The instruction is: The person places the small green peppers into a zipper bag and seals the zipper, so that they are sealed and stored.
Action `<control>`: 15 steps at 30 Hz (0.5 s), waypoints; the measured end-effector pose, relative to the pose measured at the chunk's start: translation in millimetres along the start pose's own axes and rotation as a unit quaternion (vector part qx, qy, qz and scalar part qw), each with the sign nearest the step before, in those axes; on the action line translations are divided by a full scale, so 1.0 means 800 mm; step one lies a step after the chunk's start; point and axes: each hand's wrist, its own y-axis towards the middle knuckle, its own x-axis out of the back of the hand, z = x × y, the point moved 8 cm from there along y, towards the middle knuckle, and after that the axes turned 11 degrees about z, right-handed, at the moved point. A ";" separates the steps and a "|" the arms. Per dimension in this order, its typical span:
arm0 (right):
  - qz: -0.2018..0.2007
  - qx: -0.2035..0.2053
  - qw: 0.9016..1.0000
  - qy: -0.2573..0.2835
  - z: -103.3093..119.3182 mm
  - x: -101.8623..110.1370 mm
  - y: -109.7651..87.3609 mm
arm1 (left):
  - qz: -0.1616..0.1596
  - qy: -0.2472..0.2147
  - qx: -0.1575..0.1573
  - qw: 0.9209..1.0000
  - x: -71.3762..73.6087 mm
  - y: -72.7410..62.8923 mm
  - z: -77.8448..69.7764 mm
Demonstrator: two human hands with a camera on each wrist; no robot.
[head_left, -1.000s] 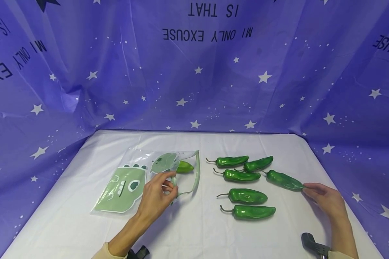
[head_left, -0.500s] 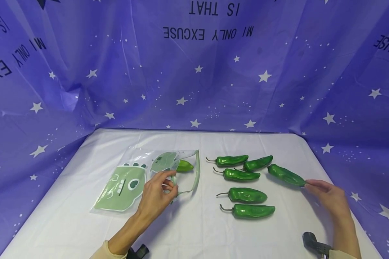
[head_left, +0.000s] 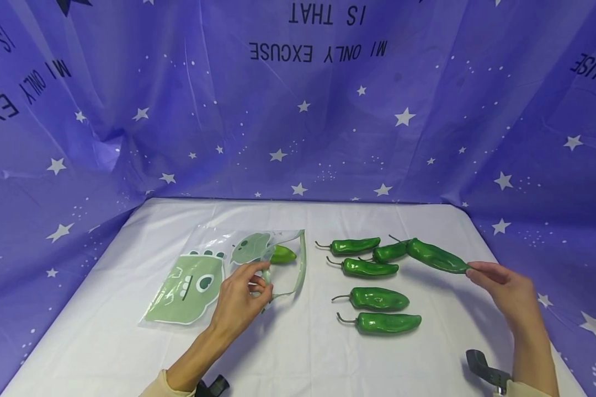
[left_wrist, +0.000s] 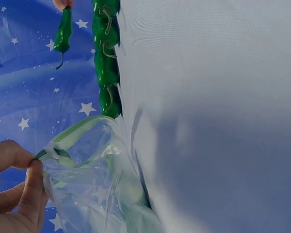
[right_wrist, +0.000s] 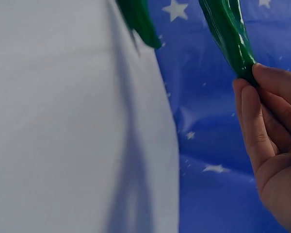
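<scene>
My left hand [head_left: 243,295] pinches the zip edge of a clear zip bag [left_wrist: 82,194] with a green cartoon dinosaur print, holding its mouth open to the right. Inside, near that mouth, lies a lighter green pepper [head_left: 283,255]. At the right, my right hand [head_left: 506,292] pinches the pointed tip of a green pepper [head_left: 437,256] between thumb and fingers. This pepper hangs above the table, its stem pointing left, as the left wrist view confirms. In the head view it partly covers another green pepper [head_left: 389,252] behind it.
Between the hands several more green peppers lie on the white-clothed table [head_left: 367,364], stems to the left, such as the front pepper [head_left: 389,323] and the back pepper [head_left: 355,246]. A purple starry curtain [head_left: 298,138] rises behind and along the sides.
My right hand has raised the pepper off the table and moved it slightly away from me, so it now overlaps the pepper behind. My left hand and the bag have stayed put.
</scene>
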 end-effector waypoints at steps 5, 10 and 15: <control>0.007 0.020 0.999 -0.029 0.036 -0.011 0.000 | 0.000 0.000 0.006 1.000 0.002 0.000 -0.001; 0.014 0.068 0.996 -0.050 0.075 -0.036 0.003 | -0.002 -0.004 -0.001 1.000 0.002 0.000 -0.002; 0.016 0.114 0.987 -0.109 0.112 -0.073 0.012 | -0.004 -0.006 -0.006 1.000 0.002 0.001 -0.005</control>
